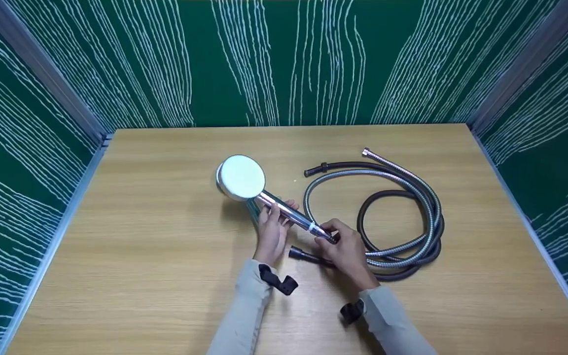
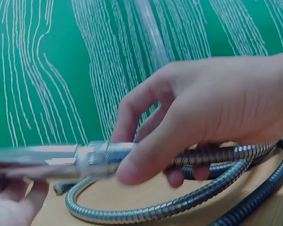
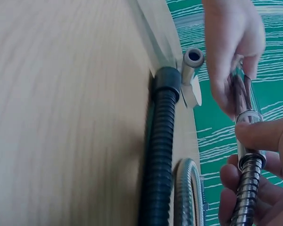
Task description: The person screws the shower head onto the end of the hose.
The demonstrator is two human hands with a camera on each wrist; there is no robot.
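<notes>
A chrome hand shower (image 1: 242,177) is held above the table, its round pale face turned up toward the head camera. My left hand (image 1: 271,234) grips its handle, fingers round the tube. At the handle's lower end, my right hand (image 1: 345,254) pinches the joint with thumb and fingers, where a silver metal shower hose (image 3: 249,188) meets the handle. Whether the thread is engaged cannot be told. Behind the held one, a second hand shower (image 3: 192,61) lies on the table, its handle's hollow end showing; the held head mostly hides it in the head view.
The silver hose coils on the table's right together with a black shower hose (image 1: 363,212). The black hose's near end (image 3: 167,82) lies beside my right hand. Green walls with white streaks (image 1: 333,64) surround the wooden table (image 1: 131,256) at back and sides.
</notes>
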